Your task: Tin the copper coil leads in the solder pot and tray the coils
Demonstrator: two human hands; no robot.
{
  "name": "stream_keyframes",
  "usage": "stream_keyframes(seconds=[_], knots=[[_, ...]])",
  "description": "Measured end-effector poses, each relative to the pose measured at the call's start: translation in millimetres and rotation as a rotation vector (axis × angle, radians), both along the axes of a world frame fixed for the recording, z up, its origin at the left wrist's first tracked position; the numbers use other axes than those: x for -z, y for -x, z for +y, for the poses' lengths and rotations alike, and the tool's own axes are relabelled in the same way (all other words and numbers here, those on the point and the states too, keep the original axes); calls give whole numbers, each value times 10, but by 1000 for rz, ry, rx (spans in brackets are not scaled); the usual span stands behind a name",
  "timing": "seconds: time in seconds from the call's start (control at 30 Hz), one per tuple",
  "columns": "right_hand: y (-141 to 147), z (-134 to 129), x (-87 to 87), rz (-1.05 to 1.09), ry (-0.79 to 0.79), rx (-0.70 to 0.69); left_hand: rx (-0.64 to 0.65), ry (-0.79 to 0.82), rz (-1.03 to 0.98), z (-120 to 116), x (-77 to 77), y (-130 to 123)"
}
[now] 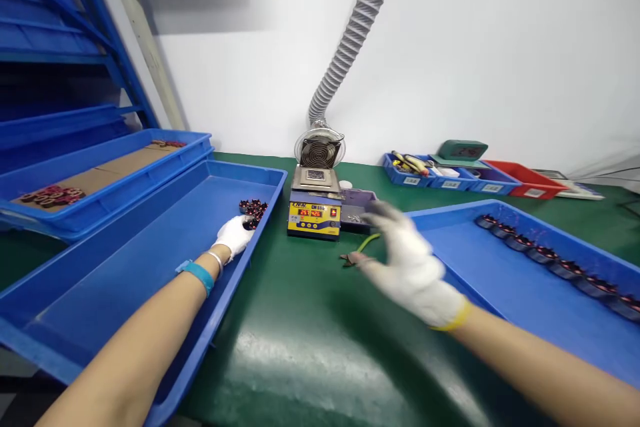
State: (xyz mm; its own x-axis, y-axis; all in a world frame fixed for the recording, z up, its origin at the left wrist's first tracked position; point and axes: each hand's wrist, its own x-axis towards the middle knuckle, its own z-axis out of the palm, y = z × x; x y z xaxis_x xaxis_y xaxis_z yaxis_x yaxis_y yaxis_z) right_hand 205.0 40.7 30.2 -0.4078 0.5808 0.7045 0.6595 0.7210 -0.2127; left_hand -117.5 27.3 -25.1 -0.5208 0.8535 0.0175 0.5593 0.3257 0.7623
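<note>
Gloved hands (407,268): two. Dark parts (567,270), right tray (530,307): at least seven. Small blue bins (411,181): three. Red bin (550,188): one.

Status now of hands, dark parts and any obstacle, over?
Left hand at dark parts in left blue tray. Right hand open, midair. Pliers on table, possible obstacle.

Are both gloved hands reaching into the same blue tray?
No: only the left hand reaches into a blue tray; the right hand is over the green tabletop.

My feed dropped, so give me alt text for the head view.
Gloved left hand at dark parts in a blue tray; gloved right hand, blurred and open, above a green bench by a green-handled tool. A yellow-fronted machine stands beyond.
</note>
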Motion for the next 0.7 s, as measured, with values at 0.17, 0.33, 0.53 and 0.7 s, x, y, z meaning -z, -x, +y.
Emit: stream_keyframes(seconds=[0.17,0.33,0.53,0.7], knots=[[1032,-261,515,164,194,-327,-144,-192,-109,-89,-258,-150],[1342,-202,690,592,440,-285,-41,-370,-244,-171,-517,-693],[1217,-61,590,770,564,-351,-2,-354,-373,-272,-491,-1164],[1158,55,571,752,593,-374,77,-379,-514,-261,-468,-1150]])
